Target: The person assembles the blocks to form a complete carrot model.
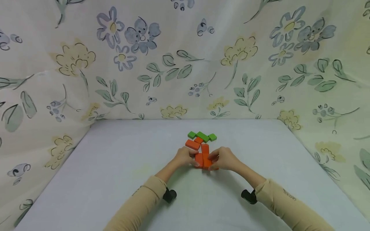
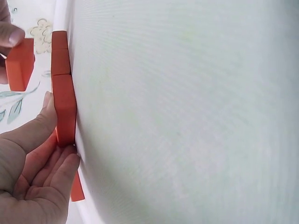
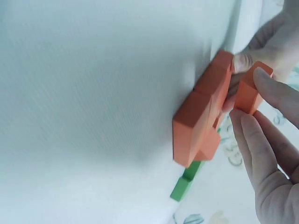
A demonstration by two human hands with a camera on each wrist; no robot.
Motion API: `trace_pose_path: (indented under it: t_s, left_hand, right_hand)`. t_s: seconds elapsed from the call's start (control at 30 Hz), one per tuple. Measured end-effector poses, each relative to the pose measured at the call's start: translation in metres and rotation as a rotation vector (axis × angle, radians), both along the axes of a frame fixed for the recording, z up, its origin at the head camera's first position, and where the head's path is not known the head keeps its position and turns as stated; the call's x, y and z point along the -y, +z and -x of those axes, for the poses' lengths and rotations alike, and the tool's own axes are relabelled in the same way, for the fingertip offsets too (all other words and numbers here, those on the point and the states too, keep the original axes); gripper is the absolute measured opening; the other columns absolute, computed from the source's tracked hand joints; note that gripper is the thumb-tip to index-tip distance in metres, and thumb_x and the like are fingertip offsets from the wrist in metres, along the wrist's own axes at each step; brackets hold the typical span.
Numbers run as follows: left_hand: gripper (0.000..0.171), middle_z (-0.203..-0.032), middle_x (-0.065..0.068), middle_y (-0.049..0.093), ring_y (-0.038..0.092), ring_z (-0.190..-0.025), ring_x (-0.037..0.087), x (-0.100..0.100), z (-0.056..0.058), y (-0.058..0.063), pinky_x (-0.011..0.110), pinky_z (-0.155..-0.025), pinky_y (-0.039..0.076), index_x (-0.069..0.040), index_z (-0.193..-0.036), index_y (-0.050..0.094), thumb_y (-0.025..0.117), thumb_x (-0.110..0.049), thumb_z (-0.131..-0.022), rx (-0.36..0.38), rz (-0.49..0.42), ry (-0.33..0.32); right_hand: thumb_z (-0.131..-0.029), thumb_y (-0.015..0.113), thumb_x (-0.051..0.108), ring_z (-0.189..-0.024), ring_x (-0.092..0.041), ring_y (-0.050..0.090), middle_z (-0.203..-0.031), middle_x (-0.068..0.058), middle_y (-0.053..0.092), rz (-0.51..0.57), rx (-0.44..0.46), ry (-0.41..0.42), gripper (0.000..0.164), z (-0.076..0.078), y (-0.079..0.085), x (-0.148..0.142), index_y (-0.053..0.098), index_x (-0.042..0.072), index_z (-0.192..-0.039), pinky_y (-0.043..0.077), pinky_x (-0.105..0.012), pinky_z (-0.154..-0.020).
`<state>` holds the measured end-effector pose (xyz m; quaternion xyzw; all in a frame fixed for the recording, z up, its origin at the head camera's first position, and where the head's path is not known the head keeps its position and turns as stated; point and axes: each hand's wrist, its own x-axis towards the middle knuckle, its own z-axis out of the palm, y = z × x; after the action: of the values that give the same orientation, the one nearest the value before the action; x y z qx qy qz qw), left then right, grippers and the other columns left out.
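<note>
Flowered cloth [image 1: 179,73] hangs beyond the white table [image 1: 115,154]. Around the middle, someone's left hand [image 1: 184,156] pinches an orange block [image 2: 66,109] at the orange group's near left; their right hand [image 1: 226,158] grips a second block [image 3: 245,95], raised off the table, toward the right. Three green blocks [image 1: 203,137] lie farther off.

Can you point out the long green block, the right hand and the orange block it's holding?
Long green block [image 1: 203,136]: head view, middle of its top.
Right hand [image 1: 226,158]: head view, back of the hand.
Held block [image 3: 246,94]: right wrist view, on its side.
</note>
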<state>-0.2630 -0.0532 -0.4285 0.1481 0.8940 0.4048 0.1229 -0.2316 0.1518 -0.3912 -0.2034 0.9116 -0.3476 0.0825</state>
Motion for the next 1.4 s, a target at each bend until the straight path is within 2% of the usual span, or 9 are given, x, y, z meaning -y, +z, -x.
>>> trace_pose_path:
  t_s: [0.1, 0.23, 0.43, 0.6, 0.87, 1.03, 1.23, 1.4]
  left_hand:
    - [0.056, -0.122, 0.01, 0.066, 0.058, -0.106, 0.021, 0.0, 0.0, 0.0, 0.034, -0.088, 0.047, -0.003, -0.124, 0.066, 0.086, -0.01, -0.072, 0.01, 0.005, 0.007]
    - [0.055, -0.122, 0.01, 0.066, 0.055, -0.095, 0.015, -0.001, 0.0, 0.001, 0.03, -0.082, 0.046, -0.004, -0.124, 0.067, 0.086, -0.01, -0.072, 0.022, 0.004, 0.011]
    - [0.054, -0.122, 0.011, 0.066, 0.049, -0.086, 0.015, -0.002, -0.002, 0.003, 0.025, -0.073, 0.041, -0.003, -0.124, 0.067, 0.085, -0.007, -0.073, 0.035, -0.014, 0.014]
    - [0.053, -0.122, 0.011, 0.066, 0.05, -0.088, 0.015, -0.002, -0.002, 0.003, 0.026, -0.074, 0.041, -0.003, -0.123, 0.067, 0.085, -0.008, -0.073, 0.032, -0.015, 0.02]
    - [0.053, -0.121, 0.011, 0.066, 0.048, -0.084, 0.014, -0.001, -0.003, 0.004, 0.023, -0.068, 0.039, -0.004, -0.124, 0.067, 0.084, -0.007, -0.074, 0.044, -0.023, 0.021]
    - [0.053, -0.122, 0.011, 0.066, 0.05, -0.086, 0.014, -0.001, -0.004, 0.006, 0.024, -0.072, 0.042, -0.004, -0.124, 0.067, 0.085, -0.008, -0.074, 0.032, -0.008, 0.02]
    - [0.051, -0.12, 0.012, 0.067, 0.046, -0.08, 0.014, -0.001, -0.004, 0.005, 0.022, -0.064, 0.037, -0.004, -0.122, 0.068, 0.085, -0.009, -0.074, 0.035, -0.008, 0.026]
    - [0.05, -0.12, 0.011, 0.067, 0.047, -0.08, 0.014, -0.001, -0.003, 0.004, 0.022, -0.064, 0.038, -0.005, -0.122, 0.068, 0.084, -0.008, -0.075, 0.047, -0.022, 0.027]
  right_hand:
    - [-0.068, 0.087, 0.006, -0.071, -0.013, 0.057, -0.08, -0.002, 0.069, -0.011, -0.005, 0.058, 0.03, -0.007, -0.005, 0.004, 0.074, -0.003, -0.094, 0.052, -0.025, -0.065]
    - [-0.067, 0.087, 0.004, -0.07, -0.011, 0.056, -0.077, 0.0, 0.066, -0.037, -0.024, 0.113, 0.029, -0.013, -0.011, 0.01, 0.073, -0.003, -0.091, 0.05, -0.023, -0.064]
    - [-0.067, 0.087, 0.006, -0.069, -0.012, 0.054, -0.073, 0.001, 0.065, -0.073, -0.041, 0.136, 0.026, -0.018, -0.017, 0.015, 0.074, -0.002, -0.089, 0.049, -0.022, -0.063]
    - [-0.068, 0.088, 0.007, -0.069, -0.013, 0.052, -0.07, 0.003, 0.064, -0.094, -0.054, 0.125, 0.025, -0.018, -0.02, 0.016, 0.074, 0.0, -0.087, 0.047, -0.023, -0.062]
    - [-0.066, 0.089, 0.011, -0.068, -0.013, 0.049, -0.069, 0.005, 0.061, -0.122, -0.096, 0.084, 0.029, -0.018, -0.02, 0.018, 0.076, 0.001, -0.09, 0.044, -0.024, -0.059]
    - [-0.066, 0.089, 0.011, -0.07, -0.013, 0.05, -0.073, 0.003, 0.066, -0.15, -0.082, 0.065, 0.028, -0.018, -0.016, 0.019, 0.076, 0.001, -0.089, 0.045, -0.025, -0.062]
    - [-0.067, 0.089, 0.011, -0.071, -0.014, 0.05, -0.072, 0.0, 0.068, -0.176, -0.063, 0.029, 0.026, -0.019, -0.013, 0.023, 0.077, 0.0, -0.088, 0.046, -0.028, -0.065]
    - [-0.066, 0.089, 0.01, -0.07, -0.014, 0.05, -0.071, 0.001, 0.067, -0.172, -0.066, 0.023, 0.024, -0.018, -0.012, 0.024, 0.077, 0.0, -0.085, 0.045, -0.029, -0.065]
